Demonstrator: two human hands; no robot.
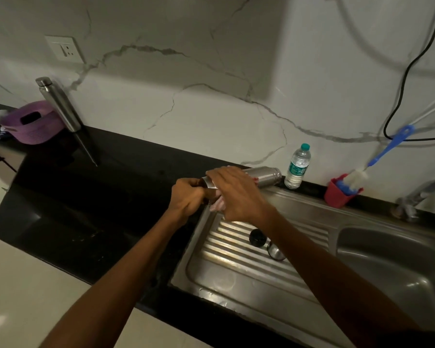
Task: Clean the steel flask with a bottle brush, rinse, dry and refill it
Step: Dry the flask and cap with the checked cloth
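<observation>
i see my left hand (186, 197) gripping the shiny steel flask (264, 176), held sideways over the metal sink (236, 280) edge. my right hand (236, 194) wraps a pale cloth (217, 205) on it. the clear plastic water bottle (297, 167) label is too small to read.

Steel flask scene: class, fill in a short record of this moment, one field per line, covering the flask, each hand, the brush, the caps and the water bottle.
flask: steel flask held on its side above the sink's draining board
left hand: left hand grips the flask's open end
right hand: right hand lies over the flask with a cloth under it
brush: bottle brush stands in a red cup
caps: black cap and steel cap on the draining board
water bottle: plastic bottle, capped, upright by the wall
</observation>
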